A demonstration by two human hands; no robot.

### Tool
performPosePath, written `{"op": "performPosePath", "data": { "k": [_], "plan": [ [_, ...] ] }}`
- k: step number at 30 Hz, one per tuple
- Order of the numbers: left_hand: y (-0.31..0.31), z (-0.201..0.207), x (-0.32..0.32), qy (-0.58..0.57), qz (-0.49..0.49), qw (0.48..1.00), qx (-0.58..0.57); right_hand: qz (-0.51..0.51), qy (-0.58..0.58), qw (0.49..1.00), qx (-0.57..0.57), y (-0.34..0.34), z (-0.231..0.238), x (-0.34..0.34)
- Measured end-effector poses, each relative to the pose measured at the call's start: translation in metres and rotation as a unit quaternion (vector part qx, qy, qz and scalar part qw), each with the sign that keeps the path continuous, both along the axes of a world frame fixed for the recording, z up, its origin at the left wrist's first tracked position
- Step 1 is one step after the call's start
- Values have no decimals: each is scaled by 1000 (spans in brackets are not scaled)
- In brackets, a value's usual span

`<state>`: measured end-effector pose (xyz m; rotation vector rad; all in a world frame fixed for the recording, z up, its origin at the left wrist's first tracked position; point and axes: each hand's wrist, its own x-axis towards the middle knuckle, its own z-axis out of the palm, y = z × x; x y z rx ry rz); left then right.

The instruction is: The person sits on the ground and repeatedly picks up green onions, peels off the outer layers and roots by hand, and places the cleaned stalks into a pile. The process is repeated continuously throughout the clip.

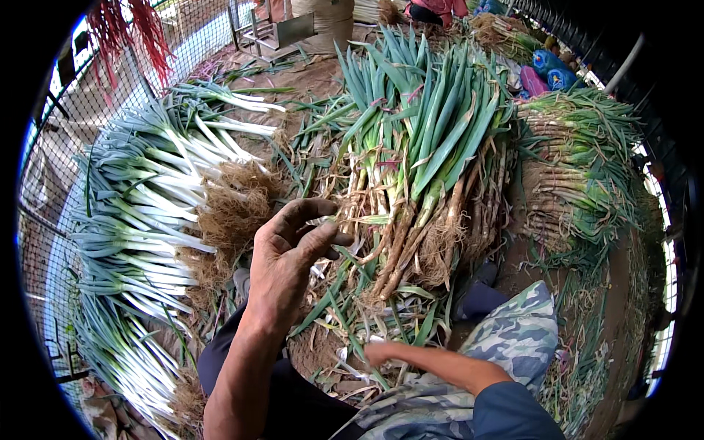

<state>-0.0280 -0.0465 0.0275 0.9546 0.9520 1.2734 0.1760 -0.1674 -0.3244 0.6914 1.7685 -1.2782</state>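
My left hand (pixel 288 238) is raised in the middle, its fingers curled and thumb close to the index finger. A pale, thin leaf strip (pixel 370 219) shows right by its fingertips; whether they pinch it I cannot tell. Just beyond stands a big heap of unpeeled green onions (pixel 411 198), with brown, soil-coated stalks, dangling roots and long green leaves. Low down, in front of my lap, my right hand (pixel 379 354) hangs near the littered ground. Its fingers are blurred and partly hidden. Cleaned green onions (pixel 158 209), white-stalked with brown roots, lie in a long row at left.
More unpeeled green onions (pixel 565 161) are stacked at right. Leaf scraps (pixel 337 301) cover the ground round my feet. A camouflage cloth (pixel 506 337) lies across my lap. Netting (pixel 55 169) borders the left; a metal stand (pixel 271 33), blue bundles (pixel 554 70) and another person (pixel 433 9) are behind.
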Motion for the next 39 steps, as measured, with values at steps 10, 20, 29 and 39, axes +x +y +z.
{"op": "performPosePath", "data": {
  "k": [10, 20, 29, 39],
  "plan": [
    [-6, 19, 0, -17, 12, 1000, -17, -106, -69, 832, 540, 208, 81, 12],
    [5, 7, -5, -1, 29, 1000, 0, -360, 146, 727, 566, 212, 189, 20],
    [36, -31, 13, -1, -5, 998, -62, -398, 382, 726, 410, 115, 317, 8],
    [37, -48, 22, -110, -5, 993, -34, -327, 438, 651, 527, 66, 292, 13]
  ]
}}
